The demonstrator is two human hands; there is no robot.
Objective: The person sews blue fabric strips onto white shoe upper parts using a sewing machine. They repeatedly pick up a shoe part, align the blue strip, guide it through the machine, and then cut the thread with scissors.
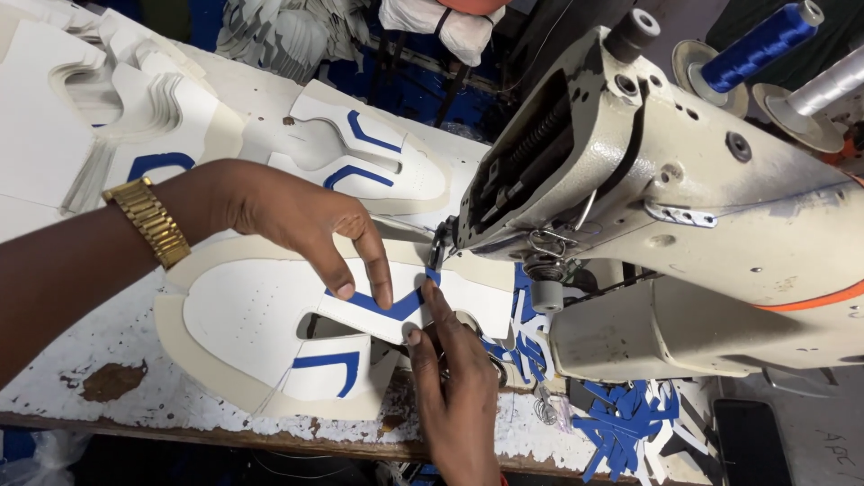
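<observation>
A white shoe upper piece (243, 315) with blue trim lies flat on a cream backing at the table's front, its right end under the needle area of a cream sewing machine (684, 207). My left hand (297, 220), with a gold watch on the wrist, presses its fingers down on the blue strip (373, 306) near the needle. From below, my right hand (454, 382) reaches up, its fingertips resting on the same piece's edge beside the presser foot. Neither hand grips anything.
A second white and blue upper (378, 162) lies behind. Stacks of white cut pieces (108, 108) fill the far left. Blue scraps (621, 423) lie under the machine. Blue thread spool (756, 45) and white thread spool (823, 90) stand on top. The worn table edge (225, 432) runs along the front.
</observation>
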